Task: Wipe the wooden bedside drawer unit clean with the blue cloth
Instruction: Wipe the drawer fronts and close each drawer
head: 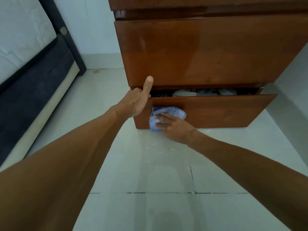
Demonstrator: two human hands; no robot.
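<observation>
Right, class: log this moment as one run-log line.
step: wiping bottom drawer front | right hand: pressing blue cloth | left hand: gripping drawer's top edge | drawer: partly open

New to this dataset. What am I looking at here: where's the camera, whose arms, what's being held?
There is no robot here. A person wears one wide-angle camera on the head, looking forward and down, so the two bare arms entering from the bottom are their own.

In front stands the glossy brown wooden bedside drawer unit on a pale tiled floor. Its bottom drawer is pulled partly open, with dark and pale items inside, too hidden to identify.

The left hand grips the open drawer's top left corner, index finger pointing up against the drawer front above. The right hand presses a crumpled light blue cloth flat against the bottom drawer's front.

At left is a bed with a white mattress on a dark frame.
</observation>
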